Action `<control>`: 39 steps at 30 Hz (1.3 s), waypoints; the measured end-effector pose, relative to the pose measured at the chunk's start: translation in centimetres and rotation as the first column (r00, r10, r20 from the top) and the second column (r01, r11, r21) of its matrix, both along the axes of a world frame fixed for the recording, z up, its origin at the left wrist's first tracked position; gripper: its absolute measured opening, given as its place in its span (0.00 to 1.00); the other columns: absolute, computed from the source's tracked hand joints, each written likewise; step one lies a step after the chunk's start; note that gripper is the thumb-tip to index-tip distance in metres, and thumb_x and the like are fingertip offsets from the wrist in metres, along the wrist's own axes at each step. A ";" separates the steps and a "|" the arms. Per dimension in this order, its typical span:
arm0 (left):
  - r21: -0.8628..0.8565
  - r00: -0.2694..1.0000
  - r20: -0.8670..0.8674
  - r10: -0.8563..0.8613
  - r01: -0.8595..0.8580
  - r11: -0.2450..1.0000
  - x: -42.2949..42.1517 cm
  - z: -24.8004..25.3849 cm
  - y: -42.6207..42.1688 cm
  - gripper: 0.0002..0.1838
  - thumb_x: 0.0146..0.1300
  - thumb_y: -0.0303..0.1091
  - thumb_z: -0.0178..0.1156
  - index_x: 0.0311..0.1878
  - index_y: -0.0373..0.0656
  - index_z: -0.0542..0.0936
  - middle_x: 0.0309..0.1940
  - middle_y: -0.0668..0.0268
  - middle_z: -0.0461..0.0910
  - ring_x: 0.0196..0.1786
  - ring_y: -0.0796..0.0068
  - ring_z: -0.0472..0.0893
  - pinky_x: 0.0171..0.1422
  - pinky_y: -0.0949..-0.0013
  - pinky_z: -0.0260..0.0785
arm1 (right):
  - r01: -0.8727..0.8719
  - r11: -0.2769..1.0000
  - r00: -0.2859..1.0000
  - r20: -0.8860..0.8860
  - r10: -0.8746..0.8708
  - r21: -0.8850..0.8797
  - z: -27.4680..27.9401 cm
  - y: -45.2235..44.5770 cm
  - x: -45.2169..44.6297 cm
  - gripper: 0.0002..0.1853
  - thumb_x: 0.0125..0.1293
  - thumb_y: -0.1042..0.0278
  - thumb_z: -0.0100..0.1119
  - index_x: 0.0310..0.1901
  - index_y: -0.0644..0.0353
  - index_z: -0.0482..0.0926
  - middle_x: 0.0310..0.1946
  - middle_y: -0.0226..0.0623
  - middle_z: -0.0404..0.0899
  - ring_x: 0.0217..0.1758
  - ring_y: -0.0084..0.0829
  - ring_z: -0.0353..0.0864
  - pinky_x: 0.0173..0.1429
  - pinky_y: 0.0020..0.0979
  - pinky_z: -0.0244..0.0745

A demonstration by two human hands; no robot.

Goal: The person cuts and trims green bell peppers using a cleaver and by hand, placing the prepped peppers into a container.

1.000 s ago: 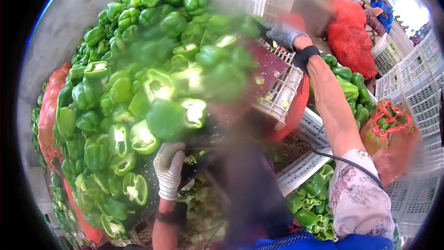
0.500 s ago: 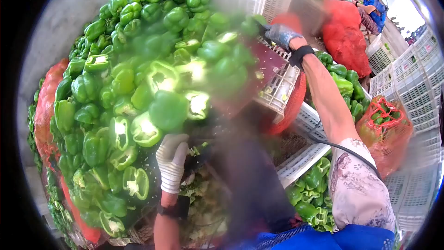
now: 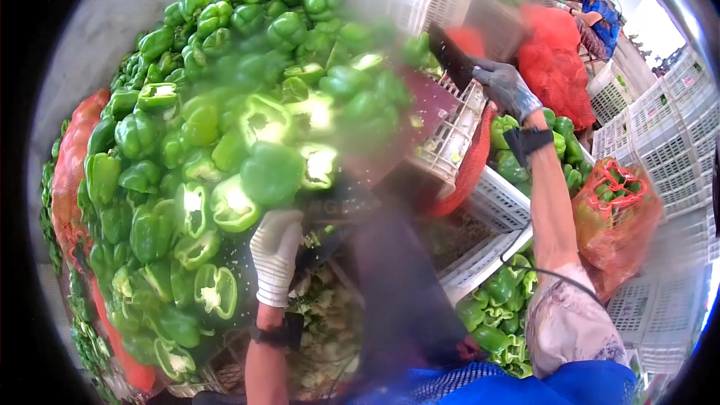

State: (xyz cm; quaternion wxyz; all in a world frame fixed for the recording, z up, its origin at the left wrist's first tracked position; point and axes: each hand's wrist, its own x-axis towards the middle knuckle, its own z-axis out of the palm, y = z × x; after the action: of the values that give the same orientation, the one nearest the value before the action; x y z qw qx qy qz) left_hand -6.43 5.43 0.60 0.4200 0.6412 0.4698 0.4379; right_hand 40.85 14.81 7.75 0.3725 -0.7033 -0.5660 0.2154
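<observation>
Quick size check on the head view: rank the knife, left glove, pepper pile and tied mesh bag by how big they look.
1. Pepper pile, by far
2. Tied mesh bag
3. Left glove
4. Knife, partly hidden by the right glove

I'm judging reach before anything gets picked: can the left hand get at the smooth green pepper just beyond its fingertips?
Probably yes: the left hand is close beside the green pepper, and nothing visible lies between them. Whether its fingers are free is unclear.
</observation>
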 end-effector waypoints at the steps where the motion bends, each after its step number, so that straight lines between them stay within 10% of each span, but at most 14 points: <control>1: -0.039 1.000 0.013 0.003 -0.003 0.999 0.1 0.1 -0.1 0.09 0.63 0.21 0.57 0.44 0.35 0.83 0.40 0.66 0.80 0.42 0.77 0.77 0.52 0.74 0.69 | 0.049 0.997 0.999 0.002 -0.050 0.061 -0.3 -0.7 0.3 0.20 0.71 0.57 0.59 0.60 0.54 0.82 0.17 0.23 0.71 0.13 0.17 0.65 0.19 0.24 0.61; 4: -0.013 1.000 0.012 0.005 -0.004 1.000 0.2 -0.2 -0.1 0.09 0.63 0.20 0.56 0.44 0.35 0.83 0.40 0.66 0.80 0.42 0.77 0.77 0.52 0.75 0.68 | 0.172 0.985 0.983 0.060 -0.171 -0.012 1.8 -0.4 -3.0 0.28 0.67 0.48 0.55 0.67 0.46 0.76 0.28 0.37 0.83 0.25 0.22 0.78 0.33 0.31 0.76; 14: -0.021 0.999 -0.028 0.036 -0.036 0.999 0.8 0.6 -0.1 0.09 0.62 0.20 0.56 0.42 0.35 0.83 0.38 0.65 0.80 0.43 0.75 0.77 0.54 0.73 0.68 | -0.199 0.886 0.884 0.466 -0.022 0.419 0.8 11.8 -7.8 0.23 0.71 0.53 0.53 0.63 0.49 0.78 0.29 0.34 0.84 0.19 0.27 0.76 0.25 0.32 0.73; 19: 0.011 0.999 -0.044 0.006 -0.005 1.000 0.1 -0.1 0.3 0.09 0.63 0.21 0.59 0.46 0.36 0.83 0.40 0.64 0.79 0.36 0.77 0.77 0.43 0.75 0.70 | -0.142 0.990 0.718 0.690 0.094 0.014 -2.1 15.0 -8.0 0.22 0.68 0.56 0.53 0.60 0.55 0.80 0.42 0.50 0.83 0.43 0.40 0.82 0.47 0.40 0.77; 22: 0.013 0.999 -0.036 0.003 -0.003 1.000 -0.1 -0.6 0.5 0.09 0.63 0.21 0.59 0.46 0.36 0.83 0.39 0.64 0.79 0.35 0.78 0.77 0.41 0.75 0.70 | -0.079 0.986 0.896 0.422 0.136 -0.150 0.2 15.1 -7.5 0.21 0.69 0.55 0.55 0.59 0.57 0.81 0.26 0.37 0.82 0.16 0.25 0.75 0.23 0.33 0.73; 28: -0.011 0.999 -0.036 0.012 -0.013 1.000 0.4 0.2 0.3 0.09 0.64 0.20 0.59 0.45 0.36 0.84 0.38 0.64 0.79 0.33 0.78 0.77 0.41 0.75 0.70 | -0.165 0.924 0.945 0.324 0.048 0.345 0.3 11.7 -6.7 0.26 0.72 0.50 0.54 0.67 0.51 0.76 0.29 0.36 0.83 0.17 0.22 0.74 0.27 0.30 0.75; 34: 0.070 0.997 -0.077 0.001 0.004 0.998 0.1 -0.4 0.3 0.09 0.64 0.20 0.59 0.46 0.37 0.84 0.39 0.64 0.79 0.33 0.79 0.77 0.41 0.75 0.70 | -0.448 0.839 0.685 0.722 0.099 0.310 -5.5 16.2 -5.1 0.24 0.72 0.49 0.51 0.66 0.44 0.76 0.33 0.38 0.85 0.26 0.28 0.80 0.33 0.29 0.78; 39: 0.024 1.000 -0.011 0.012 -0.012 1.000 0.2 0.0 0.1 0.09 0.64 0.20 0.59 0.46 0.36 0.84 0.40 0.65 0.79 0.34 0.80 0.76 0.41 0.76 0.69 | -0.466 0.885 0.732 0.559 0.391 -0.009 -2.3 13.0 -8.1 0.23 0.70 0.49 0.51 0.64 0.43 0.78 0.29 0.38 0.82 0.23 0.30 0.80 0.27 0.31 0.76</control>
State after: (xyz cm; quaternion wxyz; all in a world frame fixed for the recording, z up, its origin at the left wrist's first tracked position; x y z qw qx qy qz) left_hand -6.19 5.53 0.58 0.4072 0.6457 0.4706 0.4425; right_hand 32.78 27.83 5.46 0.1814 -0.5589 -0.8077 0.0484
